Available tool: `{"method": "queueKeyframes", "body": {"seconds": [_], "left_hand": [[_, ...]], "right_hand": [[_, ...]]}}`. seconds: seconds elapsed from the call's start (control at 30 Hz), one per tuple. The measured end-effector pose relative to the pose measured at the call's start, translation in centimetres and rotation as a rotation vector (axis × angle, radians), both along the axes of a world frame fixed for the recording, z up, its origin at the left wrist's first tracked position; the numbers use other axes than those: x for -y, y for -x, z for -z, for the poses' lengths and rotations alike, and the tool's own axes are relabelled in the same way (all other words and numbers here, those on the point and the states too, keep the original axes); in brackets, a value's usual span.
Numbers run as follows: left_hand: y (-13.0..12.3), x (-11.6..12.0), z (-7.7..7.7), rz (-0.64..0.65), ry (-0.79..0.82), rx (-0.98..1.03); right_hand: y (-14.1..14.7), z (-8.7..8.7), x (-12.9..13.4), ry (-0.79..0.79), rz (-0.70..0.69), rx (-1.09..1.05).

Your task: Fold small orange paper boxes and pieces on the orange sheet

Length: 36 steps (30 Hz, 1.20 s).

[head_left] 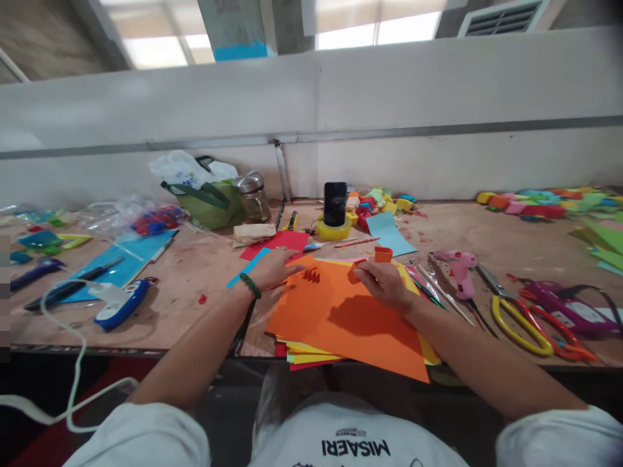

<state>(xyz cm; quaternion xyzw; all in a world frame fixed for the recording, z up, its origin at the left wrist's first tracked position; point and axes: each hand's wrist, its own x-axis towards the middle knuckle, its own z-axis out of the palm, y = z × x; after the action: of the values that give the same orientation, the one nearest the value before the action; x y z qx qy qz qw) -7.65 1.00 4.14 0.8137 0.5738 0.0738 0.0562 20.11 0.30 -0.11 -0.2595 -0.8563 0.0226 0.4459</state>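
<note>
A large orange paper sheet (pixel 311 318) lies on a stack of coloured paper (pixel 311 355) at the table's front edge. My left hand (pixel 273 267), a green bead bracelet at its wrist, rests at the sheet's upper left with its fingers stretched out. Close to those fingertips, several small dark-orange pieces (pixel 312 276) lie on the sheet. My right hand (pixel 387 283) is closed in a pinch on a small folded orange paper piece (pixel 357 267), partly hidden by the fingers. Just beyond it sits an orange folded paper shape (pixel 383 253).
A phone (pixel 335 204) stands in a yellow tape roll (pixel 333 228) behind the stack. To the right lie a pink glue gun (pixel 461 267), yellow-handled scissors (pixel 520 327) and a purple power strip (pixel 564 305). Leftward are a blue power strip (pixel 121 305), a glass jar (pixel 253 198) and a green bag (pixel 204 202).
</note>
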Motion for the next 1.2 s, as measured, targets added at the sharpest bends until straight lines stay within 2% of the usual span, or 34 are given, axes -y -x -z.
{"method": "queueKeyframes", "body": {"seconds": [0.13,0.23,0.37,0.53,0.63,0.7,0.77,0.83,0.87,0.93,1.03,1.1,1.13,1.2], "left_hand": [[0.7,-0.3,0.9,0.052,0.111,-0.098],[0.6,0.0,1.4,0.053,0.103,-0.086],[0.5,0.2,1.7,-0.032,0.060,-0.023],[1.4,-0.3,1.2,-0.184,0.032,0.083],[2.0,-0.3,0.7,-0.254,-0.020,0.202],[1.8,0.1,0.3,-0.252,-0.047,0.298],[1.1,0.8,-0.3,-0.196,-0.026,0.435],[-0.1,1.8,-0.9,-0.049,0.223,0.866],[-0.8,2.3,-1.2,0.014,0.351,0.975],[-2.1,2.9,-1.7,0.107,0.508,1.078],[-4.1,3.2,-1.9,0.246,0.625,1.063],[-5.2,3.0,-1.6,0.315,0.637,1.000],[-5.7,2.9,-1.4,0.338,0.602,0.957],[-6.5,2.8,-1.1,0.362,0.394,0.853]], "right_hand": [[0.0,0.2,-0.2,0.019,0.014,0.024],[0.0,0.2,-0.3,0.024,0.009,0.028],[0.0,0.0,-0.2,0.014,-0.014,0.025],[0.1,0.0,0.0,0.029,-0.013,0.046],[0.2,0.1,0.0,0.055,-0.027,-0.012],[0.3,-0.1,-0.1,0.104,-0.030,-0.086],[0.4,-0.7,-0.2,0.206,-0.027,-0.181],[0.7,-1.8,-0.2,0.373,-0.056,-0.289],[0.9,-2.4,-0.1,0.471,-0.090,-0.340],[1.1,-3.6,0.1,0.661,-0.178,-0.418],[1.0,-4.7,0.5,0.864,-0.245,-0.500],[0.5,-5.1,1.0,0.891,-0.227,-0.534],[0.1,-5.3,1.3,0.845,-0.192,-0.537],[-0.9,-5.5,2.4,0.625,-0.084,-0.482]]}}
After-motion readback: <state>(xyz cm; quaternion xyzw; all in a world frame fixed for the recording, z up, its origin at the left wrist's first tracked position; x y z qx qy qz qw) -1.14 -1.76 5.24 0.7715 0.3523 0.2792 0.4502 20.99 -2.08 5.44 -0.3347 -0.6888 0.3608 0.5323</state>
